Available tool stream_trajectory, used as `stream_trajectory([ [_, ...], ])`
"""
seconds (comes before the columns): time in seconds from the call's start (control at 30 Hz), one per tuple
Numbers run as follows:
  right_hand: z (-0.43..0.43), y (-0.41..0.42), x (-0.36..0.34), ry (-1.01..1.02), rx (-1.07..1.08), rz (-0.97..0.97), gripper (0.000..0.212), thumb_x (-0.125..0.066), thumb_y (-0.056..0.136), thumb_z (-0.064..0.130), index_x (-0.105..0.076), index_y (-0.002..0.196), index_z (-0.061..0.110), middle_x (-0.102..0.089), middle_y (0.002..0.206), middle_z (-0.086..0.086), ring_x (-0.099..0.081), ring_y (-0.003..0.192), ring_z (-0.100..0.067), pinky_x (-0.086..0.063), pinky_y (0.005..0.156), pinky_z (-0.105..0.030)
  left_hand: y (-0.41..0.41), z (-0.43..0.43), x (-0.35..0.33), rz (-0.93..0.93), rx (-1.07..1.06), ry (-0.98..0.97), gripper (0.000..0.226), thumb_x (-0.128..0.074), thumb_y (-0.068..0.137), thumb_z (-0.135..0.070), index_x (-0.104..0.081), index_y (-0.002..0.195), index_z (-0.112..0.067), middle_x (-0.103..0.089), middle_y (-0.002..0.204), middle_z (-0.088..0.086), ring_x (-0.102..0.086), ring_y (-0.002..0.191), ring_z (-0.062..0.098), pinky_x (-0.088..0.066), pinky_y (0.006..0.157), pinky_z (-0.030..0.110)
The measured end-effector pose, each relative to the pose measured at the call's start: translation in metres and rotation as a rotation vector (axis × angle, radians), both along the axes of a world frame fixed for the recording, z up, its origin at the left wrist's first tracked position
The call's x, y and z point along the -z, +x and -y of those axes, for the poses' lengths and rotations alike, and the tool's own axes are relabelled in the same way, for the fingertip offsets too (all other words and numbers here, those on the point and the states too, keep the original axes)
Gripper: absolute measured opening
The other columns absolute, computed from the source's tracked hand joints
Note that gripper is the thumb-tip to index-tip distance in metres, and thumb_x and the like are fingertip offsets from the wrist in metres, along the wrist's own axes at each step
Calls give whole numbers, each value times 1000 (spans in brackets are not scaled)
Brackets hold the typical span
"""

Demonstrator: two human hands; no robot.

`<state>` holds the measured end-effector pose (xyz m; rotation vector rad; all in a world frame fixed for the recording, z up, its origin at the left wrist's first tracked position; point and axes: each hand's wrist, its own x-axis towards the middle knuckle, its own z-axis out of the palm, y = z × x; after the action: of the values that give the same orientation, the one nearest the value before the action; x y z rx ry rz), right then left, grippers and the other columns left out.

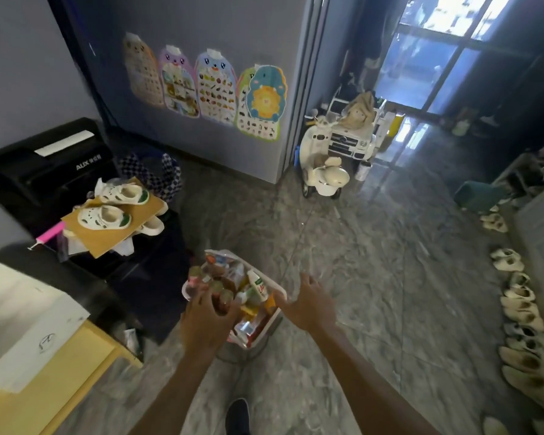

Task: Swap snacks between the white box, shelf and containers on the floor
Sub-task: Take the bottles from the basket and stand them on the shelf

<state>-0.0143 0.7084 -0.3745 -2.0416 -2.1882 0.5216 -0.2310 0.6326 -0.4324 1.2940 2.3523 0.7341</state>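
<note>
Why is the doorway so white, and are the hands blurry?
Head view: daylight blows out the door and glares off the floor; the left hand, gripping jars, and right hand are slightly motion-soft; the wide lens bows the walls.

The white box (273, 322) on the floor (374, 262) holds snacks (252, 288); shoes (522, 312) lie right, toy cars (346, 146) behind.

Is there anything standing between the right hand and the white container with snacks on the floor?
Nothing visible does. The right hand is open right beside the right rim of the white container. The left hand grips small bottles on the container's left side, clear of the right hand's path.
</note>
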Motion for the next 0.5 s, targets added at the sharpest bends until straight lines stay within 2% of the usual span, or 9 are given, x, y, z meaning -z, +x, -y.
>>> stream_trajectory([
  [0.13, -51, -21, 23, -77, -49, 22, 134, -15, 59, 111, -47, 151, 19, -59, 147, -5, -58, 129, -27, -52, 100, -41, 14, -29, 46, 122, -155, -67, 81, -46, 84, -93, -64, 128, -28, -70, 121, -3, -66, 109, 23, -54, 97, 47],
  [0.17, -63, -26, 29, -98, -67, 32, 131, -17, 60, 110, -49, 149, 19, -60, 145, -4, -59, 128, -26, -52, 99, -40, 19, -34, 53, 139, -186, -89, 78, -50, 85, -90, -64, 129, -27, -70, 122, -3, -66, 110, 24, -53, 98, 47],
  [0.23, -84, -35, 39, -147, -114, 60, 106, -37, 75, 97, -52, 145, 19, -60, 142, -3, -58, 127, -26, -51, 98, -40, 24, -47, 66, 163, -225, -131, 73, -60, 85, -82, -63, 131, -26, -70, 123, -1, -65, 111, 25, -49, 99, 46],
  [0.3, -106, -42, 50, -170, -173, 90, 87, -49, 84, 86, -54, 141, 19, -60, 140, -2, -57, 125, -26, -50, 97, -39, 29, -59, 73, 179, -246, -170, 71, -62, 85, -79, -63, 131, -26, -69, 123, -2, -64, 111, 24, -49, 99, 45],
  [0.37, -128, -49, 62, -198, -212, 125, 85, -48, 84, 85, -55, 138, 20, -60, 138, -2, -58, 122, -26, -54, 96, -41, 32, -70, 81, 181, -280, -188, 70, -62, 84, -79, -65, 130, -27, -70, 122, -2, -65, 110, 23, -51, 96, 44],
  [0.5, -173, -55, 91, -217, -325, 126, 99, -38, 74, 89, -54, 142, 19, -62, 140, -5, -60, 126, -28, -53, 98, -41, 44, -91, 101, 225, -379, -242, 62, -71, 82, -74, -68, 124, -29, -72, 119, -1, -67, 109, 28, -49, 94, 44],
])
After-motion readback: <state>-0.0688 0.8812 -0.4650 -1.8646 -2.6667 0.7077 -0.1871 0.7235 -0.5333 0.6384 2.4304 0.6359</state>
